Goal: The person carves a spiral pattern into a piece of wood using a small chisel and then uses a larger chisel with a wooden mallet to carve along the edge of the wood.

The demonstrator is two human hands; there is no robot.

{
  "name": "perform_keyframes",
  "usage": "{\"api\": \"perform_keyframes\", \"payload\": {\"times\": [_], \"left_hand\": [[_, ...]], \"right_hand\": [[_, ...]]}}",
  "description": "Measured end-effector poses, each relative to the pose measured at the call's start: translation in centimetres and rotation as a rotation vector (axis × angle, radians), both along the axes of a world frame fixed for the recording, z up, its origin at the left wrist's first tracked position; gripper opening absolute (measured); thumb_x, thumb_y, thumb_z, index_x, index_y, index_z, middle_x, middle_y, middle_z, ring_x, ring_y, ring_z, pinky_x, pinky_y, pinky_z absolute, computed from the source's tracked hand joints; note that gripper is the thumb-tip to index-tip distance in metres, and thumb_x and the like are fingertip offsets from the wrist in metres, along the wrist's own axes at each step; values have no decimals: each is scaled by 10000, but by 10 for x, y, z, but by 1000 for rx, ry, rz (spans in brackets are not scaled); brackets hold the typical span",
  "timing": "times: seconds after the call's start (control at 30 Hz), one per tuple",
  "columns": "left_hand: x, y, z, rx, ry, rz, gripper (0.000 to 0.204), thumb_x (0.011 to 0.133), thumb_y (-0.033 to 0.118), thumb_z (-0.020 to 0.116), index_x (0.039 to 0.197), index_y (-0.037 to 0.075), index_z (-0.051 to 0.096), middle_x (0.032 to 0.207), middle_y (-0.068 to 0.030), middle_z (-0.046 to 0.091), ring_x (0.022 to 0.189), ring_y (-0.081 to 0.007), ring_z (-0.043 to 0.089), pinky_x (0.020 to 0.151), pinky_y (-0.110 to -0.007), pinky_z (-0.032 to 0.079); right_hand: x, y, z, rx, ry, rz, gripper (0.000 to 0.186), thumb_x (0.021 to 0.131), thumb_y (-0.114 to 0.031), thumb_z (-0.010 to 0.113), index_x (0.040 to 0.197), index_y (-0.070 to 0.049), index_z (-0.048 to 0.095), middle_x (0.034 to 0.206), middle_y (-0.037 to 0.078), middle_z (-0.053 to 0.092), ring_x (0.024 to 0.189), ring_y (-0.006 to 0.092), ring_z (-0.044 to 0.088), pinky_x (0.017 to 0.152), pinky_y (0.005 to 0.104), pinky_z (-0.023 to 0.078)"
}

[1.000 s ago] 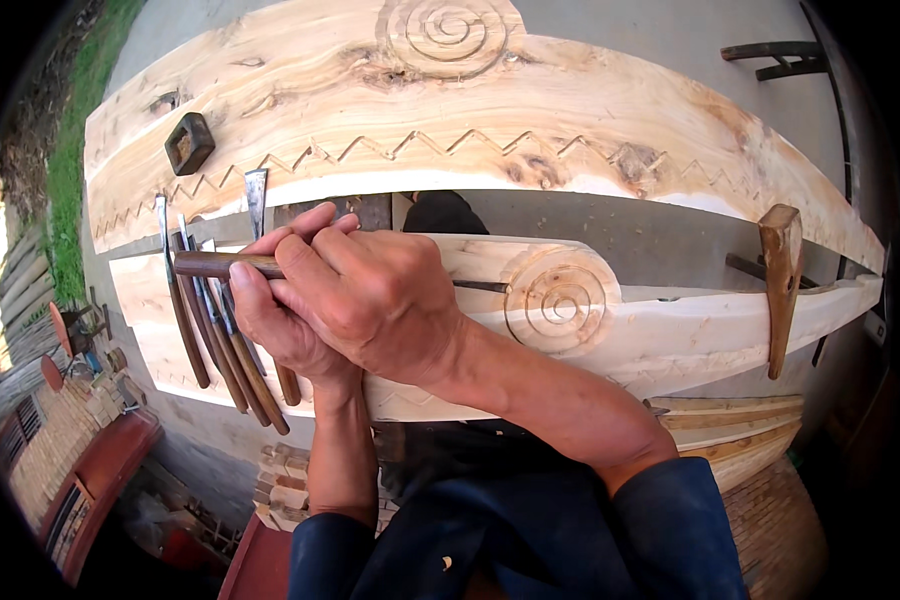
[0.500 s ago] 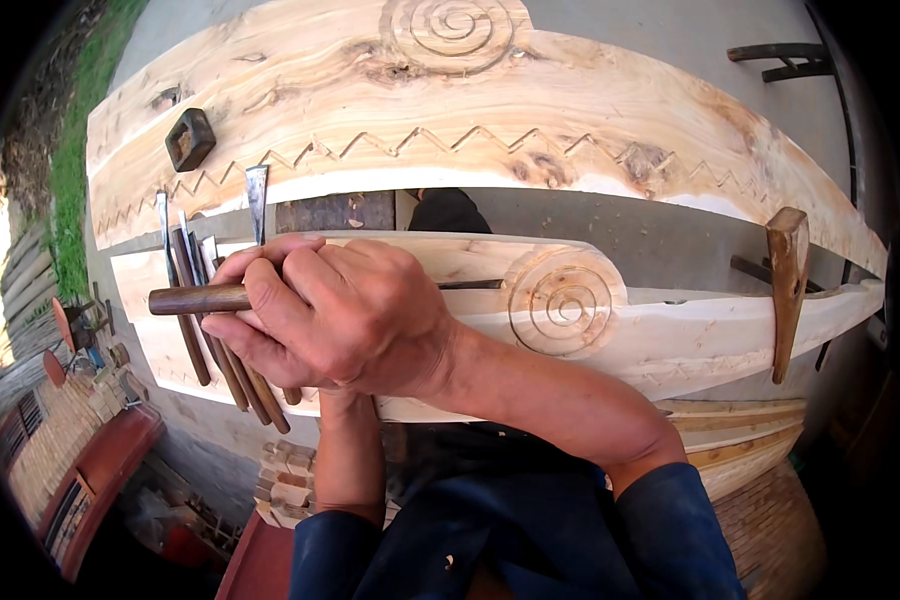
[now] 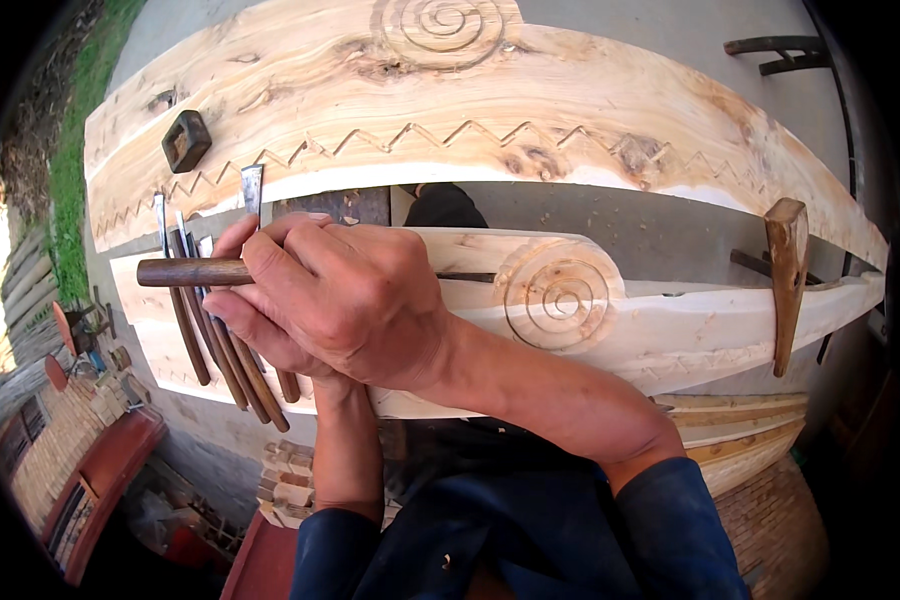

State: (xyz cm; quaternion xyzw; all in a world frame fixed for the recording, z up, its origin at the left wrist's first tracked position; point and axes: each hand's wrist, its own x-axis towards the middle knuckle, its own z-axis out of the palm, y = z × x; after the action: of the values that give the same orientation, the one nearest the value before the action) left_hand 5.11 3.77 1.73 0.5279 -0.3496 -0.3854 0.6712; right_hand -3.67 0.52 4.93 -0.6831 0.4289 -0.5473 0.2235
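My right hand [image 3: 360,300] is closed round a dark wood-handled carving tool [image 3: 190,271]; its thin metal shaft reaches right to the carved spiral [image 3: 560,298] on the nearer pale board [image 3: 690,340]. My left hand [image 3: 270,335] lies beneath the right, closed on the same tool, partly hidden. Left of my hands, several chisels [image 3: 185,330] with wooden handles lie across that board. A wooden mallet [image 3: 787,260] rests across its right part.
The farther board [image 3: 620,90] carries another spiral and a carved zigzag, with a square dark block [image 3: 186,142] on it. A dark wooden trestle [image 3: 780,50] stands at the upper right. Grass [image 3: 80,190], stacked logs [image 3: 25,285] and wood offcuts [image 3: 285,480] surround the work.
My hands and the tool handle have shifted: the handle end dipped and moved leftward, then rose slightly to lie nearly level. The metal shaft now sits a little higher, still at the near spiral.
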Motion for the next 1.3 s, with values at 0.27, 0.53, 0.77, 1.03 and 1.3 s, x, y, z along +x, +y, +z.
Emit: {"api": "perform_keyframes", "payload": {"times": [0.27,0.53,0.77,1.03,1.3], "left_hand": [[1,-6,13,144,-21,-34,634,1179,467,328,1279,-73,645,1055,-245,754,942,-262,716,927,-400,573],[1,-6,19,209,-49,-35,623,1178,446,334,1278,-76,659,1047,-231,757,939,-249,712,928,-398,572],[12,12,-4,10,-85,65,677,1166,509,288,1278,-60,637,1028,-239,747,918,-280,692,888,-428,569],[27,28,-12,-73,67,158,681,1159,533,288,1264,-46,629,1002,-222,727,904,-277,673,870,-423,554],[26,29,-12,-57,97,151,666,1156,534,301,1250,-38,629,978,-198,710,889,-263,658,850,-410,541]], "right_hand": [[4,-2,-3,62,-58,-23,186,955,-198,751,944,-15,721,701,102,611,571,261,647,524,395,546],[-1,-3,-10,58,39,-122,147,949,-176,738,868,-54,725,643,44,614,540,191,664,480,324,517],[-3,17,7,-231,251,-122,302,1005,-295,735,966,4,762,660,26,550,487,122,532,480,277,473],[4,13,4,-105,121,82,323,996,-268,721,960,53,722,784,122,683,632,183,673,539,305,573],[7,12,-1,-69,68,76,331,987,-316,773,978,15,770,713,62,630,494,137,613,470,275,521]]}}
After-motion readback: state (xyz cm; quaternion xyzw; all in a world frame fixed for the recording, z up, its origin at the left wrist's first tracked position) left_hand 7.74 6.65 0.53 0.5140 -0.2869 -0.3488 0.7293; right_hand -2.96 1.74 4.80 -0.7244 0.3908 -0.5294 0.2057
